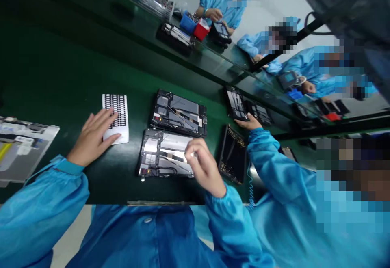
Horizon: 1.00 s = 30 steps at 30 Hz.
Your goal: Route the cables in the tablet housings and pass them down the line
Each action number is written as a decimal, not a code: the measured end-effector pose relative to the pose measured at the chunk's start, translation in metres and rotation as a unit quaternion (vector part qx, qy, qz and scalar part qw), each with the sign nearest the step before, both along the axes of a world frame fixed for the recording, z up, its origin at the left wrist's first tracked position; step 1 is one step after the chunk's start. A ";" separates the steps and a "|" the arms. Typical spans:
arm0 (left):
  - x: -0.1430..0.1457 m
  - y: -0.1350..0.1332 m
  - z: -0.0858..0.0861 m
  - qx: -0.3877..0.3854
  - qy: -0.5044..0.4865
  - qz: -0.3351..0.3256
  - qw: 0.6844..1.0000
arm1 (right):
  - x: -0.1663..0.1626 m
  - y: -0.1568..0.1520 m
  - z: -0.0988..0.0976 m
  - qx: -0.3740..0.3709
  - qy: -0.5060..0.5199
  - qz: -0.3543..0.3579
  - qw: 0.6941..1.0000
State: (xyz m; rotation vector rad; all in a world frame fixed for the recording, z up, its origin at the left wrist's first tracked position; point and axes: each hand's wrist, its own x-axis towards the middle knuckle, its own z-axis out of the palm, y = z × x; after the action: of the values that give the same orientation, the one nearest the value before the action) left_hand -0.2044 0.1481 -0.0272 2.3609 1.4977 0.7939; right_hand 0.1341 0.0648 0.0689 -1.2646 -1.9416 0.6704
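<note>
My left hand [95, 139] lies flat with its fingers spread on a white sheet of small black stickers [122, 111]. A tablet-like device with its insides exposed [154, 148] lies in front of me, showing silver panels, a black frame and thin cables. Over its right end, my right hand [204, 168] is closed in a pinch; whatever is between the fingertips is too small to make out. Just behind that device is a stack of similar opened devices [183, 107].
At right, a black tray [233, 154] holds small brass-coloured parts. A co-worker's hand [250, 122] touches another opened device [236, 103]. Silver panels [27, 150] lie at far left. Beyond a glass-edged shelf, people work near blue [188, 22] and red bins [201, 29].
</note>
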 end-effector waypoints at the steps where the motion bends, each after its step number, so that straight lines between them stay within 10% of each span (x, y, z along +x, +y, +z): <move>1: 0.005 -0.006 0.007 0.031 -0.017 0.011 0.999 | 0.010 -0.023 -0.009 -0.004 -0.031 -0.018 0.999; 6: 0.065 -0.064 0.039 0.075 -0.053 -0.108 0.990 | 0.007 -0.095 -0.057 0.016 -0.131 -0.059 0.989; 11: 0.124 -0.105 0.026 0.042 -0.007 -0.192 0.980 | -0.016 -0.088 -0.066 0.052 -0.140 -0.065 0.987; 18: 0.122 -0.095 0.001 -0.014 -0.070 -0.198 0.978 | -0.022 -0.075 -0.074 0.041 -0.155 -0.055 0.986; 30: 0.129 -0.084 0.035 -0.063 0.002 -0.216 0.974 | -0.016 -0.074 -0.071 0.005 -0.122 -0.048 0.991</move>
State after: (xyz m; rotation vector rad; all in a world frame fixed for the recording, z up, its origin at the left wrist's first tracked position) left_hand -0.0758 0.0638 0.0082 2.4573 0.9439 0.5671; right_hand 0.1185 -0.0090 -0.0017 -1.4822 -2.0588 0.4748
